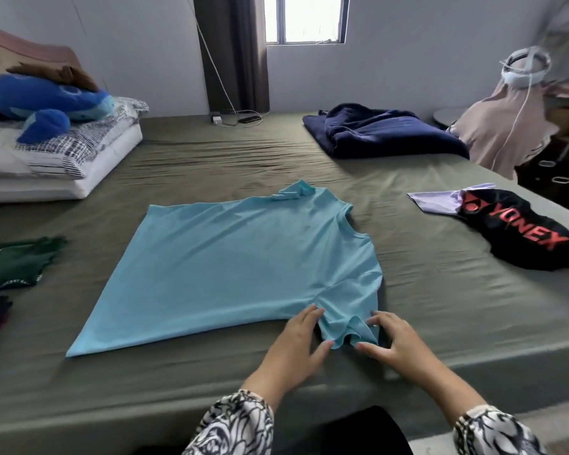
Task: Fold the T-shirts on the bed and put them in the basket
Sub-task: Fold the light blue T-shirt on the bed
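The light blue T-shirt is lying flat mid-bed. The left hand and right hand are pinching its bunched near sleeve. Uneven pulling is likely dragging the body crooked, wrinkling the fold.

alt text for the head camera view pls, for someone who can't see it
A person's left hand and right hand pinch the near sleeve of a light blue T-shirt spread flat on an olive-sheeted bed. A black Yonex shirt lies to the right, a green shirt to the left.
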